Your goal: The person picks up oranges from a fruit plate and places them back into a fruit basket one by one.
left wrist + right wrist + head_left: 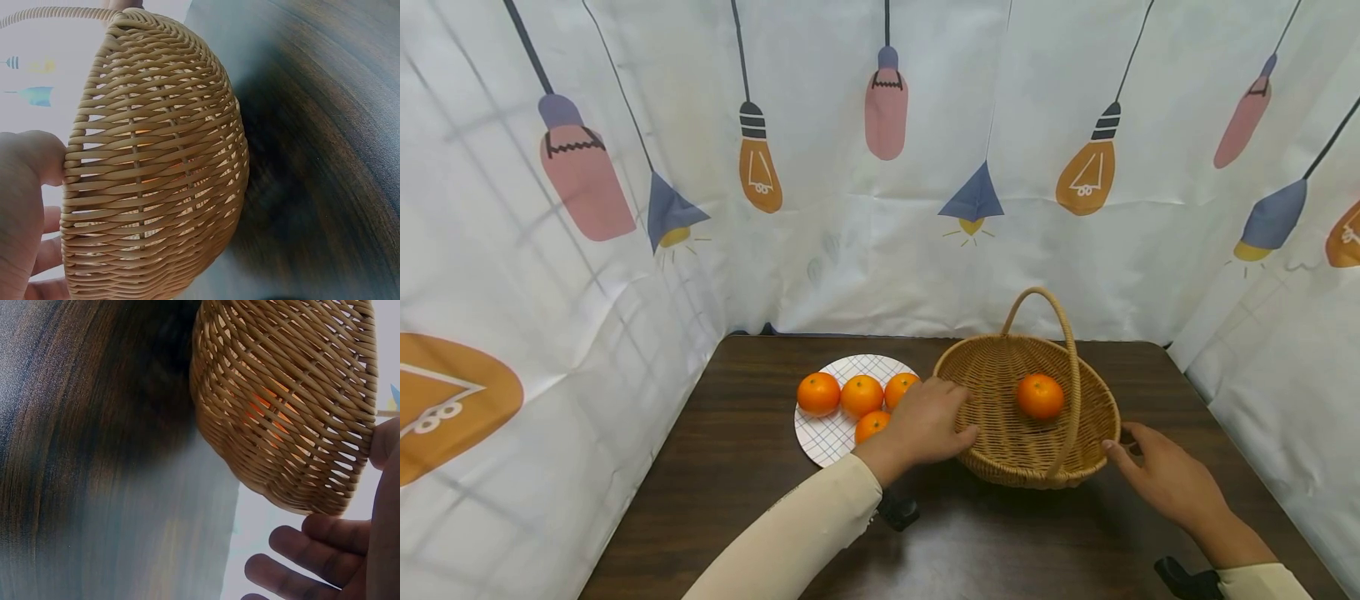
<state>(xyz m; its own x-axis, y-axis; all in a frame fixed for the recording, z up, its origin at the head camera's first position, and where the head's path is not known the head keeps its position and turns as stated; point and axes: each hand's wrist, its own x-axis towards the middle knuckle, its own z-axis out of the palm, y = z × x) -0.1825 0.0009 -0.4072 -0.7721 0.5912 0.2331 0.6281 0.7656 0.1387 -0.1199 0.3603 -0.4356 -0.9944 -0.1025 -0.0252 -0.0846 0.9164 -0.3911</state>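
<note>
A wicker basket (pixel 992 446) with an arched handle (pixel 1074 392) stands on the dark wooden table. One orange (pixel 1041 397) lies inside it. My left hand (pixel 925 423) holds the basket's left rim, and in the left wrist view the thumb (pixel 40 156) lies against the rim. At the right end my right hand (pixel 1176 479) has its thumb on the rim and a fingertip against the woven outside. Through the weave in the right wrist view, the orange (pixel 272 412) shows in part.
Left of the basket is a round white checked plate (pixel 820 437) bearing several oranges (pixel 862 396), partly hidden by my left hand and forearm. White curtains (pixel 842 250) printed with lamps enclose the table (pixel 737 500) at the back and sides.
</note>
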